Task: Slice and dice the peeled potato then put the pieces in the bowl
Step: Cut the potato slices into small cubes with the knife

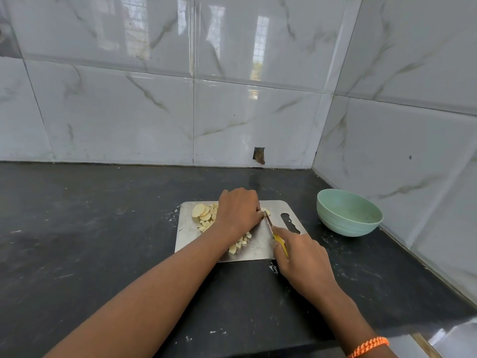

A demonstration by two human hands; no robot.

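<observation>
The cutting board looks like brushed metal, dull silver with fine scratches and a soft sheen, and it lies on a bench of dark matt stone, scuffed and dusted with pale specks. The bowl seems to be matt plastic in pale green with faint ridges round its outer wall, while the wall tiles behind are glossy, marble-patterned and mirror-bright. The knife has a yellow, smooth handle and a thin metal blade, the cut potato pieces look moist and pale, and a woven orange cord bracelet circles the right wrist.
</observation>
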